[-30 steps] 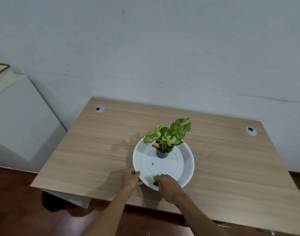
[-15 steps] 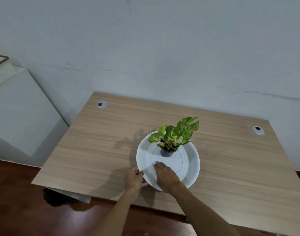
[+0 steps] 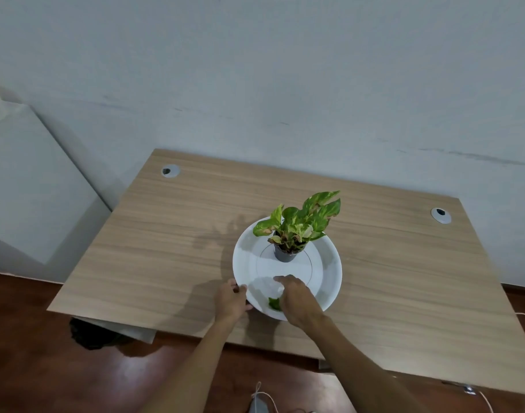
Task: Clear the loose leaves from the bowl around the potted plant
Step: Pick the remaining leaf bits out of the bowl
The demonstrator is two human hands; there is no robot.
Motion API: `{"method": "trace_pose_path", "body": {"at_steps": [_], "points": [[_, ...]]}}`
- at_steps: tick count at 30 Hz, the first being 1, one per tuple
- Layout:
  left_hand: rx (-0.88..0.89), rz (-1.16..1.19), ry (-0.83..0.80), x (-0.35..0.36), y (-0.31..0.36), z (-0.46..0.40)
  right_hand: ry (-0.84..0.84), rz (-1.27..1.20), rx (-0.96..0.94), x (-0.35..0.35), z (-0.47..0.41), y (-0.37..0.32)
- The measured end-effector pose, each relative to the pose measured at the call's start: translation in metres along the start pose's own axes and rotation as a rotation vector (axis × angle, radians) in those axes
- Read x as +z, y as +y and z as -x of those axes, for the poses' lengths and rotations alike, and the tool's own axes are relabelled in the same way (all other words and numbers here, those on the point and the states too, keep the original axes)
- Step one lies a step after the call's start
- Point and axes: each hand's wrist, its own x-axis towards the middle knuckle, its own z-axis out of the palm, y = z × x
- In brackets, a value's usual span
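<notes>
A white bowl [image 3: 326,272] sits on the wooden desk with a small potted plant [image 3: 297,231] in a dark pot standing inside it, toward the far side. My left hand [image 3: 231,299] grips the bowl's near-left rim. My right hand [image 3: 297,299] reaches into the near part of the bowl, fingers curled downward. A loose green leaf [image 3: 274,304] shows at the palm side of my right hand, partly hidden by it. Whether the fingers pinch anything further in is hidden.
The wooden desk [image 3: 165,248] stands against a pale wall, with cable grommets at the back left [image 3: 170,171] and back right [image 3: 440,215]. A white cabinet [image 3: 25,189] stands to the left. Dark floor lies below the desk's near edge, with a cord [image 3: 264,394] on it.
My right hand went from the near rim further into the bowl, where a small leaf bit lay, and now sits slightly nearer with a green leaf at its palm. My left hand stayed on the rim.
</notes>
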Motion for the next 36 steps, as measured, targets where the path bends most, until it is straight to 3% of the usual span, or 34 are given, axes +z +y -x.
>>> {"method": "trace_pose_path", "body": {"at_steps": [4,7,11,16,20,31,36], "points": [[-0.007,-0.057,0.038,0.009,-0.009,-0.01,-0.163,0.204,-0.116,0.029,0.004,0.019],[-0.002,-0.05,0.048,0.01,-0.009,-0.024,-0.183,0.284,-0.246,0.051,0.0,0.028],[-0.033,-0.025,0.063,0.007,-0.01,-0.041,-0.093,0.045,-0.16,0.043,-0.016,0.023],[-0.068,-0.018,0.067,0.006,-0.021,-0.039,-0.276,-0.09,0.103,0.031,-0.043,0.034],[-0.1,0.033,0.05,0.009,-0.02,-0.037,-0.416,-0.016,0.06,0.032,-0.051,0.023],[-0.153,0.092,0.02,0.015,-0.028,-0.043,-0.397,0.025,-0.046,0.046,-0.06,0.024],[-0.195,0.092,0.012,0.014,-0.044,-0.041,-0.442,-0.087,0.034,0.053,-0.057,0.028]]}}
